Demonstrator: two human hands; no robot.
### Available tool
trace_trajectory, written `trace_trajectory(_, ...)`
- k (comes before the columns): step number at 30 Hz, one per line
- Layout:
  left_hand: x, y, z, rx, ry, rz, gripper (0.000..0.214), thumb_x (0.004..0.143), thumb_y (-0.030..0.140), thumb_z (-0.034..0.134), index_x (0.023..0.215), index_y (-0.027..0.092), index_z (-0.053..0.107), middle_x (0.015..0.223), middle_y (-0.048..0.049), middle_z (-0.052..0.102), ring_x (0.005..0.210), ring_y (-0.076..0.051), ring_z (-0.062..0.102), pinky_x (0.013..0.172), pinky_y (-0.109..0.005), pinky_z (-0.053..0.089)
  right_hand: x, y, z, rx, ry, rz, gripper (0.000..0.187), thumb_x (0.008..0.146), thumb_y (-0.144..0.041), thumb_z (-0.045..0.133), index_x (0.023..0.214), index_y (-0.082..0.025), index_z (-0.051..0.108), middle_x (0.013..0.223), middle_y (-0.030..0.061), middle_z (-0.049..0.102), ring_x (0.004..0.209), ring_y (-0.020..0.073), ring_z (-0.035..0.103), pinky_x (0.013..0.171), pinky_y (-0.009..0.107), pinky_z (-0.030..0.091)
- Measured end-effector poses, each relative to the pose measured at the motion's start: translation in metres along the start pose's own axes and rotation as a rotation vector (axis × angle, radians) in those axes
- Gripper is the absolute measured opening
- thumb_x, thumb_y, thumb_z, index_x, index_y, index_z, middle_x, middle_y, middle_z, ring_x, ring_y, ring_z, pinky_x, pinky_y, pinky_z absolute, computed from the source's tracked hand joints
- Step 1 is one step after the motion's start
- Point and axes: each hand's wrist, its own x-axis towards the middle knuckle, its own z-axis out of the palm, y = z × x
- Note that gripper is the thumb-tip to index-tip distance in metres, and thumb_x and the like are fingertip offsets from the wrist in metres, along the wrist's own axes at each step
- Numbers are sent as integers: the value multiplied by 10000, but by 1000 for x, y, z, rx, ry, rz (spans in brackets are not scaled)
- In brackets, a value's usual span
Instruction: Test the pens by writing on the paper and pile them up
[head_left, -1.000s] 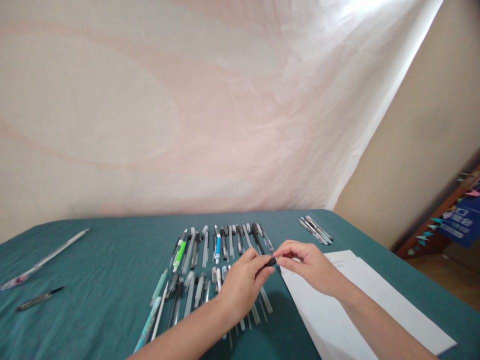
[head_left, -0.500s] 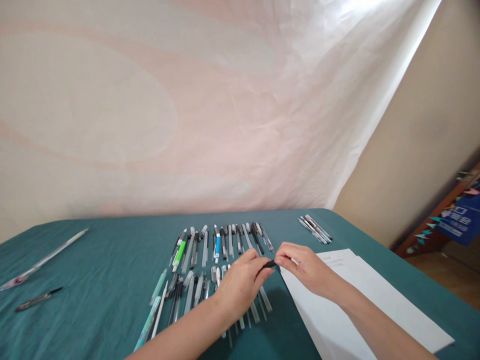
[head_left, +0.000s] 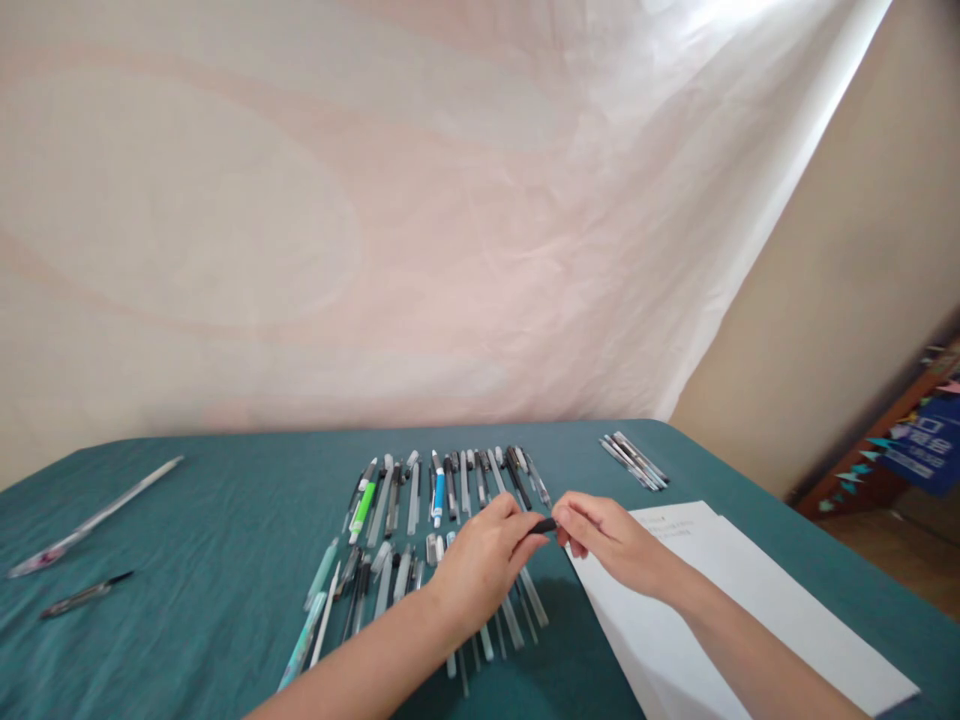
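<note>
Over the rows of pens, my left hand [head_left: 487,560] is closed in a pinch around a black pen [head_left: 543,525], of which only a short dark length shows. The fingers of my right hand [head_left: 611,540] are pressed together at the pen's right end, above the edge of the paper. Whatever lies between those fingertips is hidden. Behind my hands runs a far row of pens [head_left: 415,495], among them a green one [head_left: 361,512] and a blue and white one [head_left: 438,495]. My left forearm partly covers a nearer row of pens [head_left: 384,583].
White paper sheets [head_left: 750,620] with some writing lie at the right on the green tablecloth [head_left: 225,540]. Several slim pens [head_left: 634,461] lie together at the back right. On the left are a long clear-wrapped stick [head_left: 97,520] and a dark pen [head_left: 86,596].
My right hand's fingers have curled and shifted slightly at the pen's end. My left hand keeps its pinch. The whole view has moved a little.
</note>
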Motion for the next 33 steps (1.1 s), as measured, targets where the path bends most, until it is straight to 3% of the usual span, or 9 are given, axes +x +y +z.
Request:
trace_trajectory(5, 1, -3, 0, -45, 32, -2, 280, 891, 321, 344, 940, 200, 592, 811, -25, 477, 763, -138, 487, 711, -237, 387, -3, -12, -10, -199, 24, -146, 184, 869, -322, 413, 889, -196, 546, 789, 18, 557, 711, 134, 510, 604, 232, 376)
trace_trajectory(10, 0, -2, -1, -52, 32, -3, 273, 888, 314, 353, 941, 202, 596, 813, -27, 484, 763, -141, 485, 710, -238, 385, -1, -8, -10, -340, 16, -278, 183, 889, -272, 372, 879, -202, 540, 794, 34, 541, 723, 148, 495, 653, 263, 379)
trace_trajectory(19, -1, 1, -2, 32, -2, -20, 246, 887, 288, 354, 966, 212, 574, 852, -28, 476, 758, -134, 504, 711, -231, 405, 2, 4, -8, -503, -2, -378, 252, 906, -286, 316, 876, -202, 552, 846, 68, 565, 803, 184, 489, 717, 309, 372)
trace_trajectory(24, 0, 5, -6, 194, -66, -2, 218, 882, 293, 366, 981, 225, 548, 876, -20, 471, 722, -126, 518, 668, -226, 417, 1, 7, -2, -437, -6, -279, 345, 911, -352, 279, 699, -193, 500, 684, 20, 516, 652, 141, 468, 617, 265, 357)
trace_trajectory(29, 2, 6, -8, 332, -92, 1, 186, 873, 290, 383, 932, 213, 542, 847, -13, 468, 661, -123, 505, 585, -218, 410, 1, 11, 11, -52, -19, -4, 476, 901, -456, 218, 557, -186, 405, 479, -28, 427, 457, 97, 430, 497, 229, 347)
trace_trajectory(33, 2, 4, -9, 251, -81, -1, 214, 882, 290, 362, 964, 217, 546, 858, -18, 468, 683, -119, 509, 614, -219, 414, 1, 8, 10, 179, -57, 50, 431, 873, -504, 267, 708, -169, 483, 597, -8, 514, 512, 105, 498, 510, 233, 391)
